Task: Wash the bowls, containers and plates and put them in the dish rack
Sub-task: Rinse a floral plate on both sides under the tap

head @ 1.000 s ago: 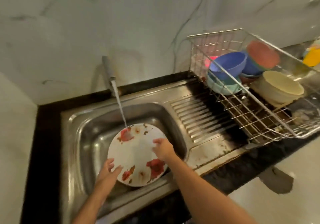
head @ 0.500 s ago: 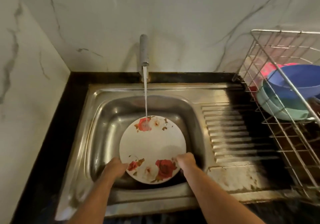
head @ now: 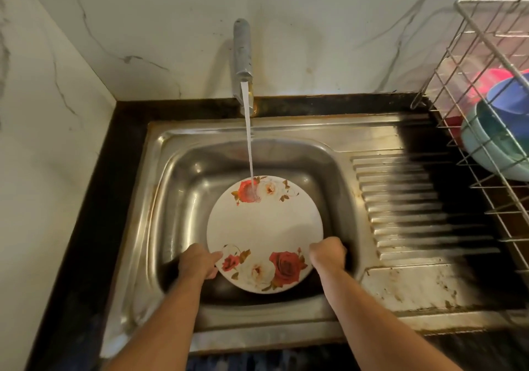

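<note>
A white plate [head: 264, 227] with red and cream rose prints is held tilted over the steel sink [head: 183, 176]. My left hand [head: 199, 260] grips its near left rim, thumb on the face. My right hand [head: 326, 253] grips the near right rim, fingers curled round the edge. Water from the tap [head: 242, 52] runs down onto the far rose print. At the right edge stands the wire dish rack [head: 446, 64], holding a teal bowl [head: 486, 153], a blue bowl [head: 509, 95] and something pink [head: 492, 77] behind them.
A ribbed steel drainboard [head: 406, 204] lies between the sink and the rack, with stains near its front. Black countertop [head: 86, 227] frames the sink. White marble walls close in at the back and left.
The view has swung left, so most of the rack has left the frame. My right hand slid from the plate's face to its near right rim. Both hands now hold the plate under the stream.
</note>
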